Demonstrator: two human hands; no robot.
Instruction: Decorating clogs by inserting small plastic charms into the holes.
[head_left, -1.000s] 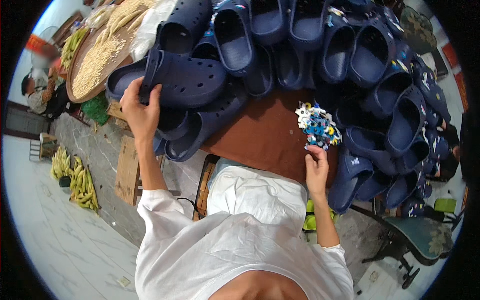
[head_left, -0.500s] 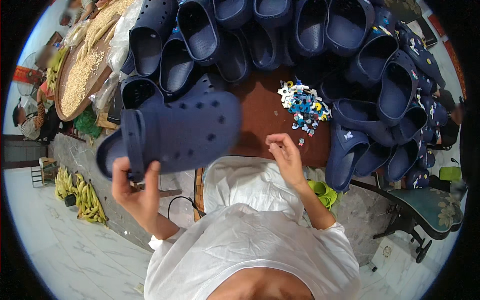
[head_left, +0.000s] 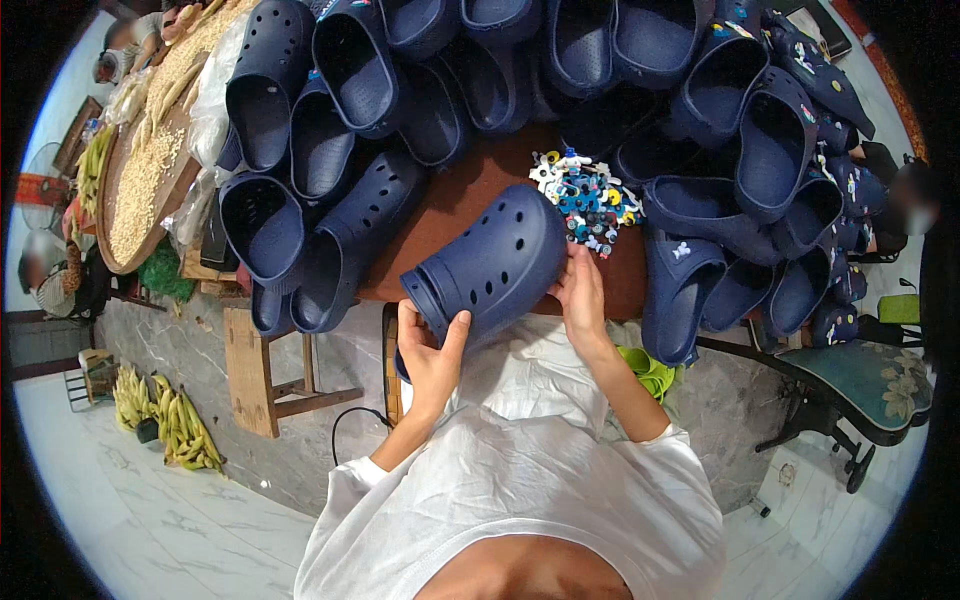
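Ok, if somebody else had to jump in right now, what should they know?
Left hand: grips the heel end of a navy clog, held over the lap.
Right hand: steadies the clog's toe side.
Pile of small colourful charms: on the brown table, just beyond the clog.
Other navy clogs ring the table.
Done: one clog picked up.
Left: no charm shows on the held clog.

The clog [head_left: 492, 262] hides the left hand's [head_left: 432, 352] fingers; charms [head_left: 588, 198] seemingly indistinct.
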